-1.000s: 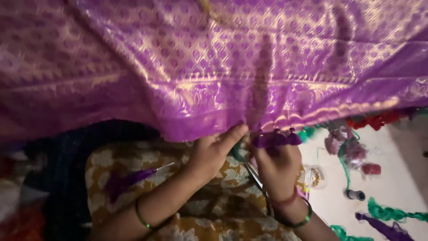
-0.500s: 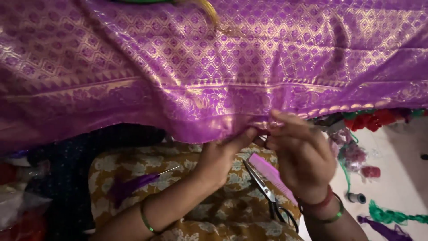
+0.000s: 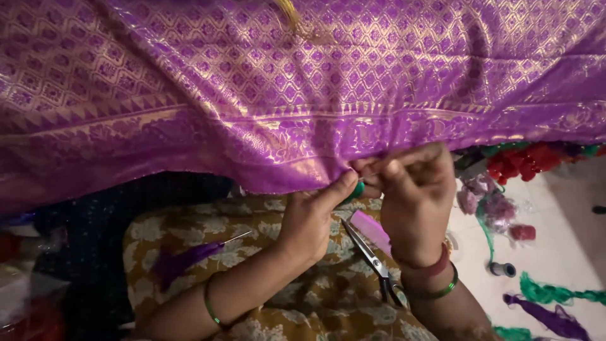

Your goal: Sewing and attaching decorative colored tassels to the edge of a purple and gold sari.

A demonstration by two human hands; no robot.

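Pinching the lower hem of the purple-and-gold brocade cloth (image 3: 303, 95): left hand (image 3: 312, 218), thumb and forefinger closed on the edge from below, small green item at the fingertips, kind unclear. Right hand (image 3: 416, 196) just right of it, fingers curled tight on the same hem, touching the left fingertips. Cloth directly above and far from both grips, long axis running left to right across the whole view, border band along the near edge. Scissors (image 3: 372, 262) lying on the yellow patterned lap fabric (image 3: 252, 252), just near of the hands, nearer the right, blades pointing far-left. Purple tassel (image 3: 183, 262) with needle, left on the lap. Thread spool (image 3: 503, 269), red pom-poms (image 3: 524, 161), green and purple thread bundles (image 3: 555, 306) on the white floor (image 3: 568, 227), right.
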